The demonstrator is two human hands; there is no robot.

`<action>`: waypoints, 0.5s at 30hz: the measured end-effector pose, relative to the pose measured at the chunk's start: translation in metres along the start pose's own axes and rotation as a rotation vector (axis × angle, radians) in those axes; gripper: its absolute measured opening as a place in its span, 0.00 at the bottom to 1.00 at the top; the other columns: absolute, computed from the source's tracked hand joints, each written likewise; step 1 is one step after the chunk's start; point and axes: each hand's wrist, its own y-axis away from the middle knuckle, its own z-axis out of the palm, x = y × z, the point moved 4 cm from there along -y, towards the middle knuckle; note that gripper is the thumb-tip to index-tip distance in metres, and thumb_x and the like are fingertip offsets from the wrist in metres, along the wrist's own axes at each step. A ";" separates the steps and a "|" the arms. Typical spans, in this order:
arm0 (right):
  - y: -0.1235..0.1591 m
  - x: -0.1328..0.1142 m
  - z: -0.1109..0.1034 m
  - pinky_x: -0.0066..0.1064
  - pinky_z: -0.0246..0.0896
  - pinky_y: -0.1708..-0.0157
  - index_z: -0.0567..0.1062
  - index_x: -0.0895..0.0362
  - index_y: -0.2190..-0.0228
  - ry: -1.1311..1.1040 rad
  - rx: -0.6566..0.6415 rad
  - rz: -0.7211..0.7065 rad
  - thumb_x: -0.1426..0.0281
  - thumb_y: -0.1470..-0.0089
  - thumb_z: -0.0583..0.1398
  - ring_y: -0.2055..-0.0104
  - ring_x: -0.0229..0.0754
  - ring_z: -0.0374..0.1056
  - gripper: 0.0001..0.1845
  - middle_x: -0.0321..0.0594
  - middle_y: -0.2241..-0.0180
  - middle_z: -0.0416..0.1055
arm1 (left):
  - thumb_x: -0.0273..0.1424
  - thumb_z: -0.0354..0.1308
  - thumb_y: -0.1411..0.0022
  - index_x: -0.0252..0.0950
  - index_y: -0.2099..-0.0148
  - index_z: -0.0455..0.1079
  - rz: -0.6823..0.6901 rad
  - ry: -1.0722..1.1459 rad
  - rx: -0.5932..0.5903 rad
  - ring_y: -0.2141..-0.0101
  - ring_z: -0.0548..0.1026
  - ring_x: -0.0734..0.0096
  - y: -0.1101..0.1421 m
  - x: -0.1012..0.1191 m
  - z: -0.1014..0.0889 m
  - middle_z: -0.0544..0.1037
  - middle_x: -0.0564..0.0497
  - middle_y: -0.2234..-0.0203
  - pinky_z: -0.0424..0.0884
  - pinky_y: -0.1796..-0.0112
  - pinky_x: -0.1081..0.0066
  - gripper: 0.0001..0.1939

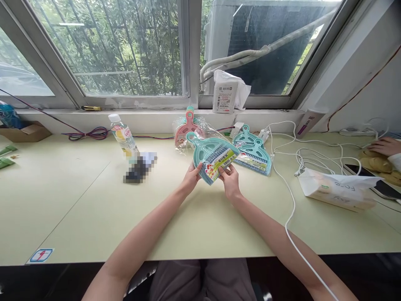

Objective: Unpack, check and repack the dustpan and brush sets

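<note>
Both my hands hold a teal dustpan and brush set (208,156) in clear wrapping above the table, tilted, with its label toward me. My left hand (191,177) grips its lower left edge, thumb on the front. At the lower right, my right hand (231,179) pinches the label side. Behind it, pink dustpan sets (189,129) lean in a clear plastic bag by the window ledge. To the right lie more teal dustpan sets (253,152), partly overlapping one another.
A drink bottle (123,136) stands left of a blurred dark item (139,167). White cables (286,200) cross the right side, around a tissue pack (338,190) and a phone (385,188). Another person's hand (384,147) rests at far right. A tissue packet (224,98) sits on the ledge.
</note>
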 end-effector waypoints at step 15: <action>-0.006 0.009 -0.007 0.41 0.74 0.57 0.69 0.56 0.60 -0.028 0.092 0.013 0.60 0.61 0.70 0.59 0.47 0.75 0.27 0.42 0.62 0.77 | 0.34 0.72 0.52 0.44 0.32 0.44 0.039 -0.159 -0.056 0.41 0.66 0.54 0.006 -0.012 0.006 0.65 0.41 0.39 0.63 0.41 0.53 0.53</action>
